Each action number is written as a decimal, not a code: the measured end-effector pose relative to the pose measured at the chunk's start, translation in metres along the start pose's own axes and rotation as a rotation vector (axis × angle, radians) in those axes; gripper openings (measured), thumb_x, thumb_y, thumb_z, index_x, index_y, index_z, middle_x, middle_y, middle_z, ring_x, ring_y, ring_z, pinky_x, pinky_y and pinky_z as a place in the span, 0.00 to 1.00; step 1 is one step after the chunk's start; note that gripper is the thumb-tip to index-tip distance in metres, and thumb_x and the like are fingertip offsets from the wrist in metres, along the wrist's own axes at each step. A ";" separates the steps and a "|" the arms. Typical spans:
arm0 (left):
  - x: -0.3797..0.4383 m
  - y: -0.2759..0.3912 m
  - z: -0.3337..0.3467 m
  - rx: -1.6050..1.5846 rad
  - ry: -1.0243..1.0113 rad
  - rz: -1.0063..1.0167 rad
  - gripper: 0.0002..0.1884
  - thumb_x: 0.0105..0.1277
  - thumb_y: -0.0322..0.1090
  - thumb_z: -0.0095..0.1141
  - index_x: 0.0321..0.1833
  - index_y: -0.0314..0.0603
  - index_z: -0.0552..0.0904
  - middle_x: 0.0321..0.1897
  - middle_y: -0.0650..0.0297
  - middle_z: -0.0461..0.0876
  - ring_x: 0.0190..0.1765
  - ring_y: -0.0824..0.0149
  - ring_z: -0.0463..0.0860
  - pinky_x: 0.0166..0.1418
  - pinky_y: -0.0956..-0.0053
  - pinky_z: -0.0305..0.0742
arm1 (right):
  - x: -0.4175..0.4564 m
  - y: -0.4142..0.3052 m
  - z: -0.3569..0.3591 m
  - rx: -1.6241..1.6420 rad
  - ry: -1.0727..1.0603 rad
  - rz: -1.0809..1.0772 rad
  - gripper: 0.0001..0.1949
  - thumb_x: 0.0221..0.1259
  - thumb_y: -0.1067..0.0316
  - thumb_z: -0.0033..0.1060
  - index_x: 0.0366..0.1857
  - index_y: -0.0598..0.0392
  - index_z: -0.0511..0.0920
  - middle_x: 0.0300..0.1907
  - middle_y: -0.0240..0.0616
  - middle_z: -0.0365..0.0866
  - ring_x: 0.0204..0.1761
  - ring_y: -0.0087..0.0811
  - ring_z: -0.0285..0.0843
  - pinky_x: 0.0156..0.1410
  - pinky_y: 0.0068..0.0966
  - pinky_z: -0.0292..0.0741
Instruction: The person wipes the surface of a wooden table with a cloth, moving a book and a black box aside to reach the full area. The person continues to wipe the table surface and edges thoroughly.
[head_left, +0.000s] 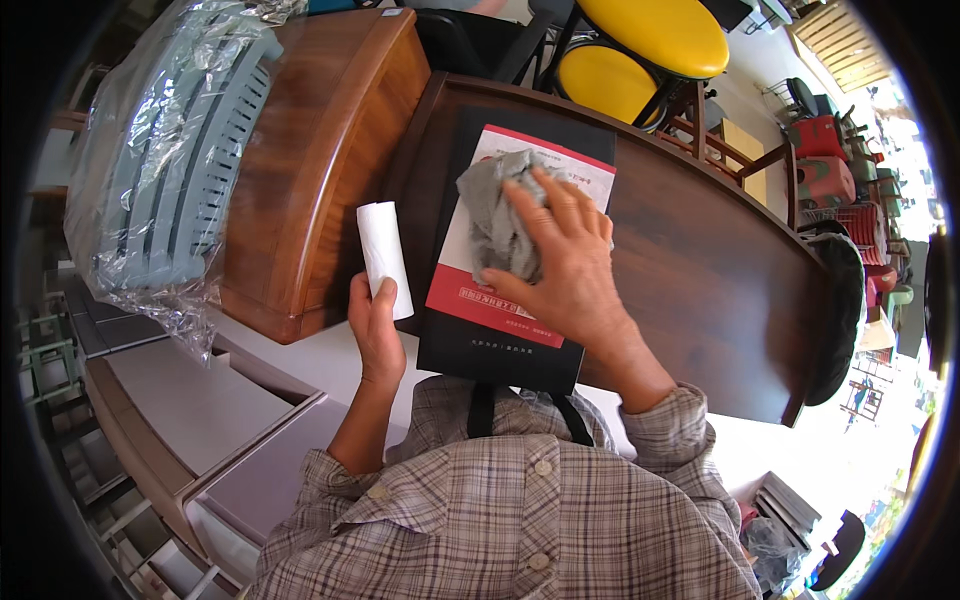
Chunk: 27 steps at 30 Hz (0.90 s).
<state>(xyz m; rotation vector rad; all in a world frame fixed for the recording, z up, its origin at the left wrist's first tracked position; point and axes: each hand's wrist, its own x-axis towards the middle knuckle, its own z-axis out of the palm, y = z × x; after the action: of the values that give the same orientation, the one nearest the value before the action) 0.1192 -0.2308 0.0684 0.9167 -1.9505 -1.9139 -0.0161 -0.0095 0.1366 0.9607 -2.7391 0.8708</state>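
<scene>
A black box or large book (495, 360) with a red and white printed band (450, 281) lies on a dark wooden desk (720, 277). On the band rests a crumpled grey cloth (487, 195). My right hand (574, 262) presses on the cloth from above with its fingers spread; whether they grip it I cannot tell. In my left hand (379, 322) is a white roll (384, 247), seemingly paper or thin plastic, held upright at its lower end, just left of the black item.
Left of the desk stands a brown wooden cabinet (322, 150), with grey-blue plastic slatted pieces (180, 172) in clear wrap on it. Yellow round stools (660, 34) and a black chair (472, 41) are beyond the desk's far edge. A drawer unit (210, 405) stands at lower left.
</scene>
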 end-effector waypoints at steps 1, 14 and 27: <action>0.002 0.000 -0.003 -0.013 -0.007 0.014 0.25 0.77 0.43 0.51 0.65 0.26 0.74 0.63 0.44 0.82 0.69 0.59 0.78 0.74 0.67 0.68 | -0.005 0.003 -0.004 0.158 0.070 0.069 0.40 0.56 0.57 0.82 0.76 0.46 0.73 0.78 0.49 0.68 0.77 0.50 0.65 0.76 0.50 0.68; 0.028 -0.039 0.003 -0.206 -0.072 -0.065 0.16 0.76 0.41 0.57 0.57 0.37 0.80 0.48 0.61 0.82 0.49 0.67 0.80 0.57 0.68 0.75 | -0.137 0.010 0.002 1.012 0.119 1.164 0.32 0.77 0.52 0.63 0.74 0.65 0.71 0.70 0.52 0.78 0.71 0.39 0.76 0.74 0.35 0.74; 0.034 -0.006 0.000 -0.433 -0.191 -0.347 0.23 0.80 0.48 0.52 0.64 0.35 0.79 0.53 0.54 0.86 0.58 0.57 0.86 0.68 0.59 0.78 | -0.108 0.023 0.015 1.187 0.023 1.255 0.40 0.71 0.42 0.66 0.72 0.72 0.73 0.67 0.57 0.80 0.68 0.41 0.80 0.71 0.34 0.77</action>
<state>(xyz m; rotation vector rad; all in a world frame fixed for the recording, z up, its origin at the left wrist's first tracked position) 0.0943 -0.2505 0.0546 1.0173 -1.4322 -2.5677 0.0568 0.0544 0.0824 -1.0287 -2.3556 2.6696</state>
